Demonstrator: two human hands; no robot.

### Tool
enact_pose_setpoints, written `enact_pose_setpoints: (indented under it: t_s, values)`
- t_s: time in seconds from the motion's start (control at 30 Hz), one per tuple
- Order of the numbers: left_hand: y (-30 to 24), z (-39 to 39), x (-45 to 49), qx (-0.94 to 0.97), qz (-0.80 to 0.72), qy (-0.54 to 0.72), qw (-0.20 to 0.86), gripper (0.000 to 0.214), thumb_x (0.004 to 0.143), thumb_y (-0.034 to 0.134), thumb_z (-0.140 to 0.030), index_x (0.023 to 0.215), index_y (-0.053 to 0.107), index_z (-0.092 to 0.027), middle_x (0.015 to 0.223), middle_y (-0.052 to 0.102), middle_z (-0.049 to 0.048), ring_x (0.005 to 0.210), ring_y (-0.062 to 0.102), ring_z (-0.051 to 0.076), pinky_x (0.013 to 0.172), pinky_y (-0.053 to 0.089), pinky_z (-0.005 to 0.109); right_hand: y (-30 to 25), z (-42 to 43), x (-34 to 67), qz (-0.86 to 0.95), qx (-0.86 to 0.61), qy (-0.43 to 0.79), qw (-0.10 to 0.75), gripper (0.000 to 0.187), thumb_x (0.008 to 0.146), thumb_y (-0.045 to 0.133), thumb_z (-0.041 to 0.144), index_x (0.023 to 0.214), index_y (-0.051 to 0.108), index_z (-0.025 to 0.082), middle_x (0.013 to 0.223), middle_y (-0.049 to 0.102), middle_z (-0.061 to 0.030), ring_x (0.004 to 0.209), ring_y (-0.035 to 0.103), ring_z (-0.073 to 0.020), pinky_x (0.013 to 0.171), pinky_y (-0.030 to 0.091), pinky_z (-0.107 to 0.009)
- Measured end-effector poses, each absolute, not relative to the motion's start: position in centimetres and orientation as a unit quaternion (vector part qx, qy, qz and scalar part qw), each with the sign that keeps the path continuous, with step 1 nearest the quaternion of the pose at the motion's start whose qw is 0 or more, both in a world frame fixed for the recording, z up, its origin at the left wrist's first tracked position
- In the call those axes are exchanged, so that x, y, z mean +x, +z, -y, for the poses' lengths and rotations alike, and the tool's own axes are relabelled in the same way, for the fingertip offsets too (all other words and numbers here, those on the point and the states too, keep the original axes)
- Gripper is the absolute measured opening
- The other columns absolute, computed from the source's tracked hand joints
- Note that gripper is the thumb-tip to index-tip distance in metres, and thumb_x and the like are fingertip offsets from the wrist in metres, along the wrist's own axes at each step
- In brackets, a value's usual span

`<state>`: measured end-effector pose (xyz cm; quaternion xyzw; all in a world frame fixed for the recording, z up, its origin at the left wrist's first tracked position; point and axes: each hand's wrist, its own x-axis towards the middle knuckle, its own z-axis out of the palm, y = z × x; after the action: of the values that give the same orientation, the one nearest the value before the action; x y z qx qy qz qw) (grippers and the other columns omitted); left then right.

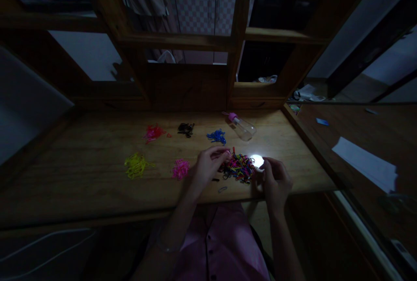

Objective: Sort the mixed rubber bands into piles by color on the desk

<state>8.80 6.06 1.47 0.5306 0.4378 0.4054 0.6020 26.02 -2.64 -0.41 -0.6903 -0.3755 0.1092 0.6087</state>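
A mixed heap of coloured rubber bands [237, 168] lies on the wooden desk [97, 185] in front of me. My left hand [206, 166] rests at the heap's left edge, its fingers pinched together at the top of the pile on something too small to make out. My right hand [275, 179] sits at the heap's right edge, fingers curled in toward the bands. Sorted small piles lie farther out: yellow [136, 165], pink [180, 169], red [153, 133], black [185, 128] and blue [216, 136].
A clear bottle with a pink cap [241, 126] lies on its side behind the heap. A bright light spot [256, 160] falls on the desk. A loose band [222, 189] lies near the front edge. Shelves rise behind; white paper [365, 163] lies on the right.
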Motion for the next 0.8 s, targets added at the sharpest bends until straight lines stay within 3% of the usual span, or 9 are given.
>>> enact_pose_setpoints:
  t_s: [0.13, 0.23, 0.33, 0.47, 0.6, 0.8]
  values:
    - [2.9, -5.6, 6.0, 0.561, -0.459, 0.396, 0.564, 0.023, 0.081, 0.065, -0.032, 0.096, 0.069, -0.015, 0.089, 0.074, 0.0071, 0.079, 0.07, 0.019, 0.072, 0.056, 0.029, -0.5, 2.7, 26.1, 0.372, -0.695, 0.112, 0.605, 0.019, 0.087, 0.06, 0.031, 0.095, 0.068, 0.016, 0.076, 0.064, -0.0013, 0.064, 0.06, -0.0133, 0.059, 0.047, -0.023]
    - [4.2, -5.7, 1.5, 0.637, -0.54, 0.377, 0.401, 0.019, 0.082, 0.062, -0.033, 0.092, 0.07, -0.02, 0.094, 0.073, 0.0051, 0.084, 0.068, 0.02, 0.077, 0.054, 0.031, -0.6, 2.7, 26.1, 0.371, -0.696, 0.118, 0.603, 0.019, 0.087, 0.06, 0.032, 0.095, 0.068, 0.017, 0.075, 0.064, -0.0013, 0.065, 0.061, -0.0135, 0.06, 0.047, -0.023]
    - [5.2, -6.1, -2.7, 0.736, -0.573, 0.218, 0.288, 0.017, 0.082, 0.058, -0.029, 0.089, 0.071, -0.021, 0.09, 0.072, 0.0039, 0.081, 0.066, 0.021, 0.077, 0.051, 0.032, -0.7, 2.6, 26.0, 0.368, -0.698, 0.111, 0.603, 0.02, 0.086, 0.061, 0.033, 0.094, 0.069, 0.017, 0.08, 0.066, -0.0028, 0.068, 0.062, -0.0144, 0.063, 0.048, -0.024]
    - [6.1, -6.0, -4.6, 0.763, -0.587, 0.119, 0.243, 0.022, 0.085, 0.054, -0.027, 0.098, 0.069, -0.02, 0.093, 0.071, 0.0048, 0.084, 0.065, 0.021, 0.075, 0.048, 0.031, -0.8, 2.6, 26.0, 0.37, -0.704, 0.107, 0.597, 0.022, 0.086, 0.06, 0.035, 0.094, 0.069, 0.017, 0.083, 0.068, -0.004, 0.069, 0.063, -0.0152, 0.063, 0.049, -0.025]
    - [7.2, -5.4, -3.5, 0.759, -0.608, 0.128, 0.196, 0.026, 0.086, 0.054, -0.026, 0.109, 0.066, -0.022, 0.1, 0.07, 0.0048, 0.086, 0.064, 0.02, 0.077, 0.047, 0.03, -0.7, 2.7, 26.0, 0.371, -0.702, 0.109, 0.598, 0.021, 0.086, 0.06, 0.034, 0.093, 0.069, 0.016, 0.083, 0.068, -0.0042, 0.07, 0.064, -0.0157, 0.064, 0.049, -0.025]
    - [8.1, -4.9, 0.0, 0.769, -0.59, 0.181, 0.168, 0.022, 0.089, 0.052, -0.018, 0.106, 0.065, -0.022, 0.106, 0.067, 0.0034, 0.083, 0.063, 0.018, 0.077, 0.046, 0.029, -0.7, 2.7, 26.0, 0.379, -0.705, 0.099, 0.591, 0.021, 0.088, 0.06, 0.034, 0.095, 0.069, 0.016, 0.083, 0.067, -0.0041, 0.07, 0.063, -0.0157, 0.064, 0.048, -0.025]
